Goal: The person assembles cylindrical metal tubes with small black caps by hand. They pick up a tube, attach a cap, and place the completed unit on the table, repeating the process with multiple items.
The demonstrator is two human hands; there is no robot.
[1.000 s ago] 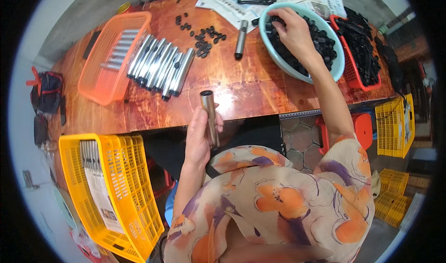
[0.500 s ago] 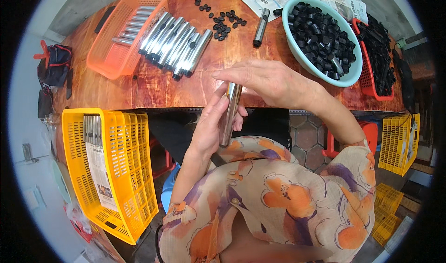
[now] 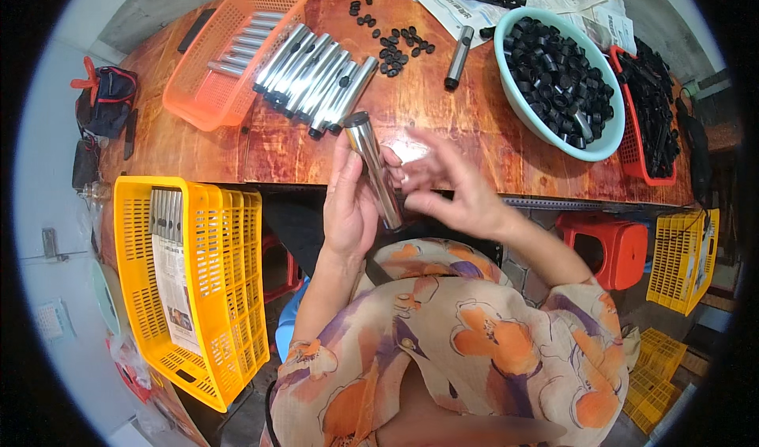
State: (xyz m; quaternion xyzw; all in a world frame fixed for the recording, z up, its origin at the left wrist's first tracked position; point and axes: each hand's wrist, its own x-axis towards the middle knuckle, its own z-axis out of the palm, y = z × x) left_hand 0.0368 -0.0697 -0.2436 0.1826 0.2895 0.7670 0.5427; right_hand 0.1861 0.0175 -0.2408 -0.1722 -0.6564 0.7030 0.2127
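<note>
My left hand (image 3: pixel 352 202) is wrapped round a shiny metal tube (image 3: pixel 375 166), held tilted above my lap at the table's front edge. A black cap (image 3: pixel 357 120) sits on the tube's upper end. Just right of the tube is my right hand (image 3: pixel 458 190), its fingers spread and partly smeared by motion, with nothing visible in it. Beyond my hands lies a row of similar metal tubes (image 3: pixel 316 75) with black ends toward me. One more tube (image 3: pixel 459 58) rests alone near a pale blue bowl (image 3: pixel 506 91) full of black caps (image 3: pixel 557 75).
Small black oval pieces (image 3: pixel 395 52) lie scattered on the wooden table (image 3: pixel 269 158). An orange basket (image 3: pixel 190 103) holds more tubes at the far left; a red basket (image 3: pixel 632 143) holds black parts at right. A yellow crate (image 3: pixel 225 289) stands left, a red stool (image 3: pixel 621 249) right.
My right hand has come off the tube's upper end and moved down and right, uncovering the black cap. The tube's top now leans left in my left hand. The whole view has shifted slightly.
</note>
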